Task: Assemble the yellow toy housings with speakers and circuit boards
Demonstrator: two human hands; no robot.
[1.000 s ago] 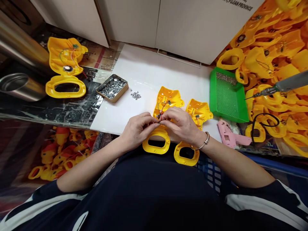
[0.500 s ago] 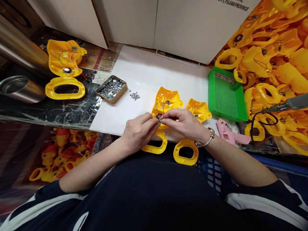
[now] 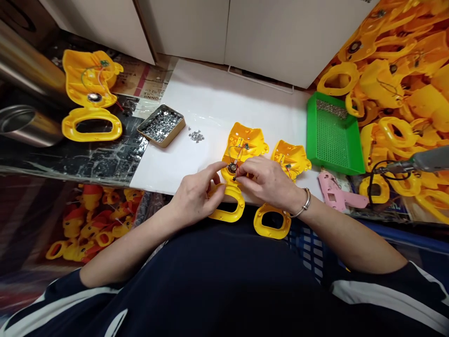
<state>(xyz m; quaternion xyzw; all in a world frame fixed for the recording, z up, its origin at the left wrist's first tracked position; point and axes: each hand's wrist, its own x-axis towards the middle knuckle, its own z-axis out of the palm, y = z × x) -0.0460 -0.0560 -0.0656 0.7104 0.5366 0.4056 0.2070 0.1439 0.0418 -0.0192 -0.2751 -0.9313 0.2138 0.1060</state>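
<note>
In front of me lies a yellow plastic duck-shaped shell half (image 3: pixel 242 135), hollow side up, with a round speaker (image 3: pixel 232 167), thin wires and a small green board in it. Its loop handle (image 3: pixel 238 206) hangs past the table edge. My right hand (image 3: pixel 268 180) pinches a small dark part on a red wire, just below the speaker; the fingers partly hide it. My left hand (image 3: pixel 198 194) is at the shell's left side, thumb and forefinger spread apart, close to the handle. A second shell half (image 3: pixel 291 157) lies beyond my right hand.
A tin of small metal pieces (image 3: pixel 163 124) stands left, beside a little pile (image 3: pixel 196 136). At right are a green basket (image 3: pixel 336 140), a pink glue gun (image 3: pixel 338 194), a grey tool (image 3: pixel 428 161) and heaped yellow shells (image 3: pixel 421 103). Another shell (image 3: pixel 87 79) lies far left.
My left fingers have parted and moved left, off the spot where both hands met. The right hand keeps its pinch near the speaker, now more in view.
</note>
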